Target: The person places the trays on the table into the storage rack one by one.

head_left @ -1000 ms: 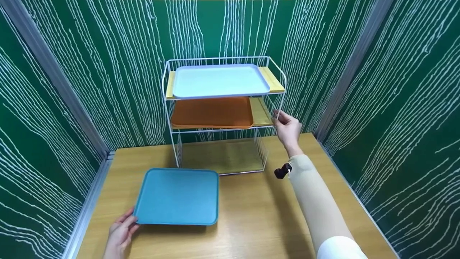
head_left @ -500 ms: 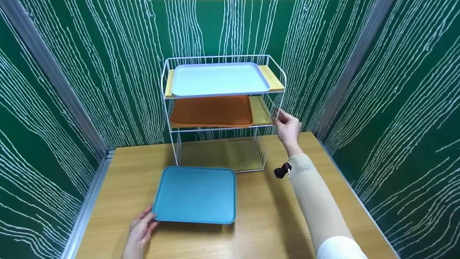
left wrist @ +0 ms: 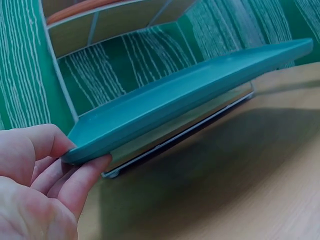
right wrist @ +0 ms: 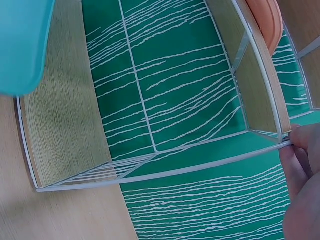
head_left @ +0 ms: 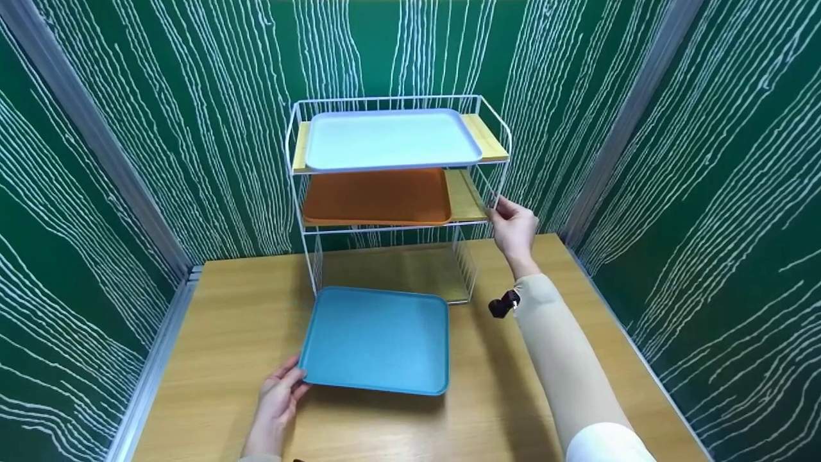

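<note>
A teal tray is held above the table, just in front of the rack's bottom shelf. My left hand pinches its near left corner, thumb on top and fingers beneath, as the left wrist view shows. Its far edge overlaps the front of the bottom shelf in the head view. With my right hand I grip the white wire frame of the rack at its right front upright, level with the middle shelf. An orange tray lies on that middle shelf, and a pale blue tray on the top one.
The three-tier rack stands on a wooden table near the back wall. Green walls with white streaks close in the back and both sides. The middle shelf's wood shows to the right of the orange tray.
My left hand has carried the teal tray rightward and slightly away from me, from left of the rack to in front of its bottom shelf, turning it a little. My right hand keeps its grip.
</note>
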A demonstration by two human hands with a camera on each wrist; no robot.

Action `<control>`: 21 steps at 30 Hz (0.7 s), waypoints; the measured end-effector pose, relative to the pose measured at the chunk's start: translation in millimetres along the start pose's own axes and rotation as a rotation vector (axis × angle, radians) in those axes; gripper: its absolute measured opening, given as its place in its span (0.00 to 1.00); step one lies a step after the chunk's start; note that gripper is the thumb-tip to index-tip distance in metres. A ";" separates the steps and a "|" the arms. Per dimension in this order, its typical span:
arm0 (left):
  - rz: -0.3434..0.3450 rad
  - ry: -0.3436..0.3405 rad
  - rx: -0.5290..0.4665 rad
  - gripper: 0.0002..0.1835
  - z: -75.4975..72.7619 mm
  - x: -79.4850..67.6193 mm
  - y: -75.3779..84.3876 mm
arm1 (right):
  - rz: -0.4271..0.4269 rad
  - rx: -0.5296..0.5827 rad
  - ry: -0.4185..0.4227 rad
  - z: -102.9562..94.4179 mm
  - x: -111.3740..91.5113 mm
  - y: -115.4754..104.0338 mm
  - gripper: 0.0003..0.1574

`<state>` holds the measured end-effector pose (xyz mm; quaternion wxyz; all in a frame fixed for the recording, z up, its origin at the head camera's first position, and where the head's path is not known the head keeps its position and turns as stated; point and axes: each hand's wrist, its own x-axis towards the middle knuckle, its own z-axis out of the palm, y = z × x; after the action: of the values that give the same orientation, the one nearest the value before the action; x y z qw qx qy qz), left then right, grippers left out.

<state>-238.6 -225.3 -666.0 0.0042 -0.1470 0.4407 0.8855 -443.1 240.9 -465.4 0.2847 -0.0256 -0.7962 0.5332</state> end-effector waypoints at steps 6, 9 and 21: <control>0.011 -0.004 0.025 0.20 14.2 10.6 -10.5 | -0.007 -0.017 0.006 1.3 -0.6 -0.8 0.19; 0.020 -0.004 0.014 0.21 21.6 15.5 -14.2 | -0.024 -0.028 0.025 3.6 -0.3 -1.1 0.18; 0.021 0.039 -0.066 0.24 54.0 36.4 -30.5 | 0.028 0.009 0.016 3.1 -0.5 -0.7 0.18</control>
<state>-283.1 -168.8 -668.7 -0.0184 -0.1597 0.4129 0.8965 -444.0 237.9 -465.9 0.2835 -0.0398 -0.7912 0.5404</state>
